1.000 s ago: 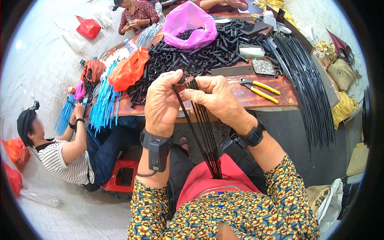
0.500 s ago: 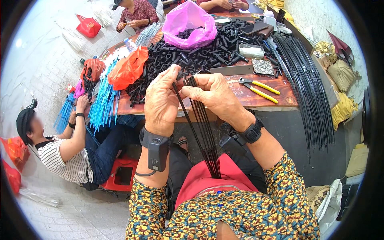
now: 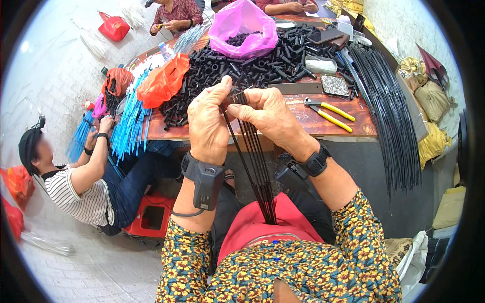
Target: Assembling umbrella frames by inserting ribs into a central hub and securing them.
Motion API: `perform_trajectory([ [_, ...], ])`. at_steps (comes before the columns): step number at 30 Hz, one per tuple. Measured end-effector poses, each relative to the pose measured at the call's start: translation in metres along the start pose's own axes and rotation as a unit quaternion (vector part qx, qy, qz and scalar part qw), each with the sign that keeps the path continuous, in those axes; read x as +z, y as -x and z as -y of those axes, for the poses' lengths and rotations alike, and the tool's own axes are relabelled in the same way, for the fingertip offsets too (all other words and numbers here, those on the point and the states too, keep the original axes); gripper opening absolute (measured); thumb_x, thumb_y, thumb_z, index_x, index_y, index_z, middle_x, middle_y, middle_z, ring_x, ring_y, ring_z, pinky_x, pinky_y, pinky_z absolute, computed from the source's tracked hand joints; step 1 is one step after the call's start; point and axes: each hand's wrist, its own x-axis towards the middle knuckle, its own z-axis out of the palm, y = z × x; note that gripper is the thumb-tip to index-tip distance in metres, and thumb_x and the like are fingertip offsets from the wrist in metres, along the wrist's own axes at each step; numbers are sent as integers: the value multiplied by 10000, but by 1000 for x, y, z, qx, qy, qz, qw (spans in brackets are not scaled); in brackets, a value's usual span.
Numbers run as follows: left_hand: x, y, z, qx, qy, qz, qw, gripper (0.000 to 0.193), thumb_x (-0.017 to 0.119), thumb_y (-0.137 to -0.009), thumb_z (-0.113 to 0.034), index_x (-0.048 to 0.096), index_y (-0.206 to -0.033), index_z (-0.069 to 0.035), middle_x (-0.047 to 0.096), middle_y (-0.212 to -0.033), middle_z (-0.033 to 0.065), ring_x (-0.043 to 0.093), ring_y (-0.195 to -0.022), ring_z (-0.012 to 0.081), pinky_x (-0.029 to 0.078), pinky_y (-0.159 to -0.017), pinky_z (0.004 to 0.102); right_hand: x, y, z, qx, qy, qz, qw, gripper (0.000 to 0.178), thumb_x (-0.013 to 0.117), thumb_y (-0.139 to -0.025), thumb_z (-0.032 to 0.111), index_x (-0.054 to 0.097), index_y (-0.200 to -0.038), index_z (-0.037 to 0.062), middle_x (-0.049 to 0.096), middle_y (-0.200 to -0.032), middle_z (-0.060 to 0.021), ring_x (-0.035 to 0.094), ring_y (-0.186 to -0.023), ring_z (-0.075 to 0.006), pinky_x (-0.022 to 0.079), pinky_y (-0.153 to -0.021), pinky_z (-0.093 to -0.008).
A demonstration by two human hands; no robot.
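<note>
Rod tips hidden by hands.

The left hand and right hand pinch the upper ends of a bundle of thin black rods, whose lower ends rest in the lap on a red cloth. Just beyond them, yellow-handled pliers lie near the front edge of the wooden desk. Black plastic tubes are heaped mid-desk under a pink bag. Long black rods hang over the right edge. A seated person handles blue rods at the left edge.
</note>
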Motion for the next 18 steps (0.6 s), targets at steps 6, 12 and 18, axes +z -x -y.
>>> perform_trajectory([
  [6, 3, -2, 2, -12, 22, -20, 999, 110, 710, -879, -170, 646, -826, -97, 559, -728, -47, 508, -633, 57, 406, -569, 223, -1, -4, -6, 3, -33, -13, 999, 170, 688, -864, 104, 625, -736, 11, 616, -663, 9, 534, -589, -27, 432, -493, -221],
  [12, -4, -5, 2, -8, -24, -21, 999, 121, 715, -875, -187, 655, -837, -88, 561, -740, -40, 520, -645, 65, 417, -580, 229, -6, -9, -13, 20, -12, 20, 1000, 119, 701, -882, 112, 684, -917, -1, 670, -798, 10, 590, -694, -32, 496, -604, -212],
  [18, -1, -1, -11, -54, -52, 31, 997, 174, 675, -904, -212, 676, -906, -38, 581, -763, -16, 550, -682, 88, 447, -634, 253, -10, -12, -19, -29, 40, -28, 998, 243, 753, -802, 130, 600, -639, 34, 511, -554, 37, 421, -542, -17, 336, -441, -245],
])
